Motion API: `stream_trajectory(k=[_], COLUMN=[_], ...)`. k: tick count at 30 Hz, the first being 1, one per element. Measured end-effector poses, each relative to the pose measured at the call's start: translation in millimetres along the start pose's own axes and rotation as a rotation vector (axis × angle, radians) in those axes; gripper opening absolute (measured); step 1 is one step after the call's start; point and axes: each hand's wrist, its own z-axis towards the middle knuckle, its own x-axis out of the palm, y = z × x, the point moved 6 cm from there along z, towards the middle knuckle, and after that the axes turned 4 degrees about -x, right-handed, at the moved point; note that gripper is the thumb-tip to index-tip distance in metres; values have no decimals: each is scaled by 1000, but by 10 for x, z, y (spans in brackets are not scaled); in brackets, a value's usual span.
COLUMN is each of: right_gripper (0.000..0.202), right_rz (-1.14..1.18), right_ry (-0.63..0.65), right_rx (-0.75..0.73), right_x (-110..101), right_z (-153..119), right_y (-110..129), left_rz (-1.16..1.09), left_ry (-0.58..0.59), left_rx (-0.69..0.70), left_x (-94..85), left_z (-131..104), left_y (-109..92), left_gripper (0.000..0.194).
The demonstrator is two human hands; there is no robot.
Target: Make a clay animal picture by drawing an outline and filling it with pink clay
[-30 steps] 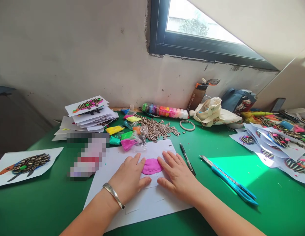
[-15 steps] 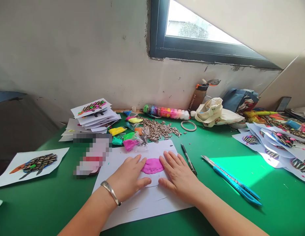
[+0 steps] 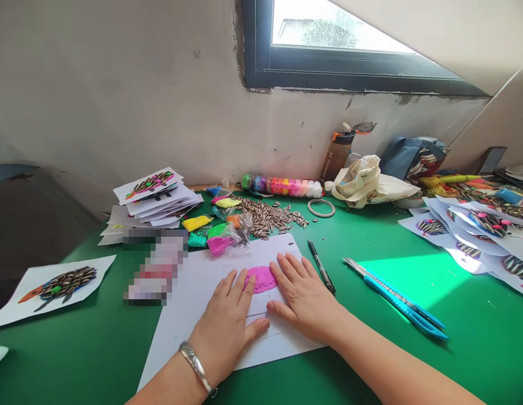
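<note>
A flattened oval of pink clay [image 3: 262, 279] lies on a white sheet of paper [image 3: 189, 292] with thin pencil lines below the oval. My left hand [image 3: 228, 320], with a silver bangle at the wrist, rests on the sheet, fingers extended, its index fingertip on the oval's left edge. On the other side, my right hand [image 3: 301, 292] lies flat with fingers spread, fingertips at the oval's right edge. Both thumbs point inward below the clay. Neither hand grips anything. Beside my right hand is a black pen [image 3: 321, 266].
Bags of colored clay [image 3: 220, 245] and sunflower seeds [image 3: 265, 218] lie behind the sheet. A blue utility knife [image 3: 396, 301] and seed pictures [image 3: 468, 236] are on the right. Paper stacks [image 3: 156, 197], a seed bird picture [image 3: 54, 287] and a blurred object [image 3: 156, 270] are on the left.
My left hand has moved down and slightly right, its index fingertip now over the clay's left edge. My right hand stays beside the clay. The whole view has shifted slightly.
</note>
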Motion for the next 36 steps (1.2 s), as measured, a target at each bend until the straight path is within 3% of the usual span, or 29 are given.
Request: stream_trajectory(k=[6,11,17,26,29,36], right_gripper=[76,76,75,77,82,85], right_rz=[21,15,17,36,46,51], right_ry=[6,5,0,-1,-1,3], right_rx=[7,6,4,-4,-2,-10], right_x=[-16,-3,-4,2,-2,0], right_z=[-1,-2,-3,6,-1,-3], right_y=[3,-4,5,0,4,1], left_rz=[-21,-26,-44,-39,-45,-58], left_ry=[-24,49,35,4,48,33], left_rx=[13,24,51,123,137,131], left_x=[49,81,63,18,80,74], left_z=[-34,-45,-56,48,65,99], left_y=[-29,-77,-109,-148,-177,-206], left_gripper=[74,74,78,92,91,91])
